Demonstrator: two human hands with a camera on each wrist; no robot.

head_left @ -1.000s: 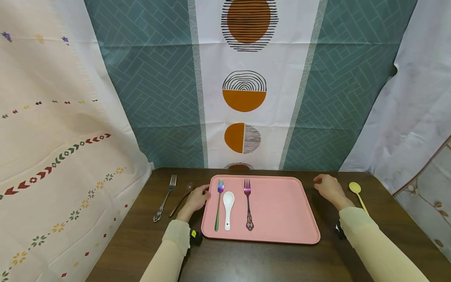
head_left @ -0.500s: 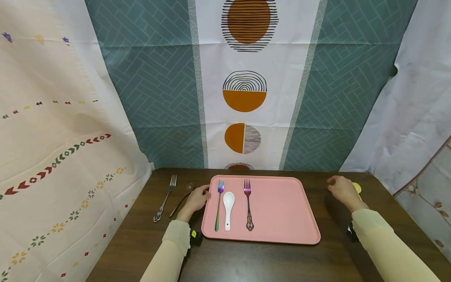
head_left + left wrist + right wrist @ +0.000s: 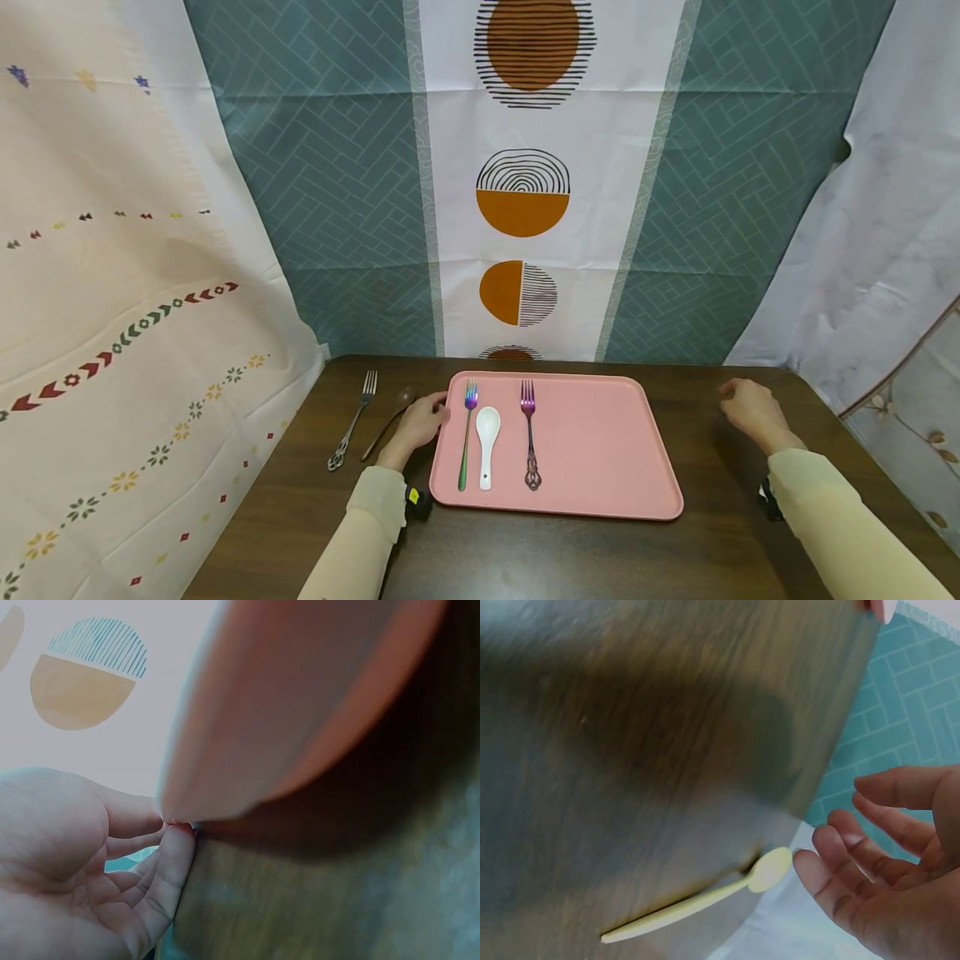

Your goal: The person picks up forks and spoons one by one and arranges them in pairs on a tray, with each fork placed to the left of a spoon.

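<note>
My left hand (image 3: pixel 418 423) pinches the left rim of a pink tray (image 3: pixel 600 450) between thumb and finger, as the left wrist view also shows. On the tray's left half lie a rainbow fork with a green handle (image 3: pixel 464 446), a white spoon (image 3: pixel 487 427) and a purple fork with an ornate handle (image 3: pixel 528 402). My right hand (image 3: pixel 756 414) is over the table to the right of the tray, its fingers loosely bent around nothing. Near its fingertips in the right wrist view is a yellow spoon (image 3: pixel 769 871) on the table; in the head view the hand and arm hide it.
Left of the tray, a silver fork (image 3: pixel 352 429) and a brown spoon (image 3: pixel 406 397) lie on the dark wooden table (image 3: pixel 562 558). Patterned cloths hang behind the table (image 3: pixel 360 208) and on both sides.
My right hand has moved rightward, away from the tray, and now covers the yellow spoon in the head view. The left hand stays on the tray's rim.
</note>
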